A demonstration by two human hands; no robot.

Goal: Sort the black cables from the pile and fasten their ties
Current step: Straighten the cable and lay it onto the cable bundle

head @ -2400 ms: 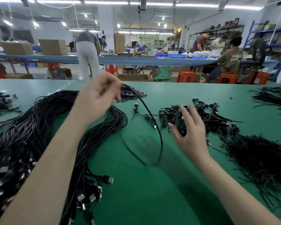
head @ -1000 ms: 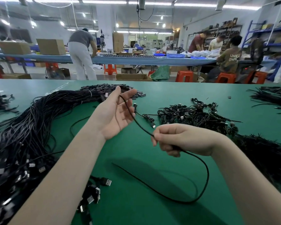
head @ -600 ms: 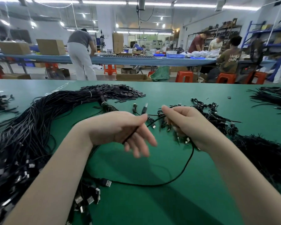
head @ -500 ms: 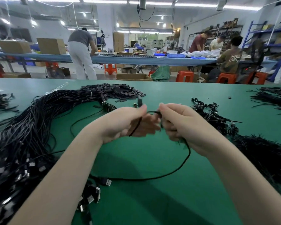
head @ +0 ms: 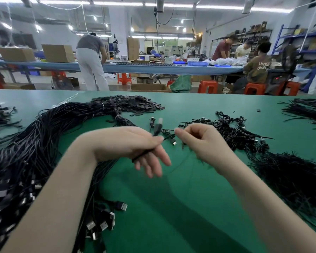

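**Cable held in left hand; right hand pinched close at three o'clock**

Green worktop [head: 171, 207] is seen in a factory hall, with the cable pile [head: 31, 152] lying at nine o'clock of the hands. One black cable [head: 156, 129] is gripped in the left hand [head: 128, 143], thumb and forefinger closed on it, the lower fingers loose. Its long axis runs from seven o'clock up to one o'clock, plug end uppermost and blurred. The right hand [head: 201, 141] is held just beside, at three o'clock, fingers curled in a pinch; whether a strand is caught there cannot be told. Gathering into a coil is judged to fall to the right hand, being nearer the free length.
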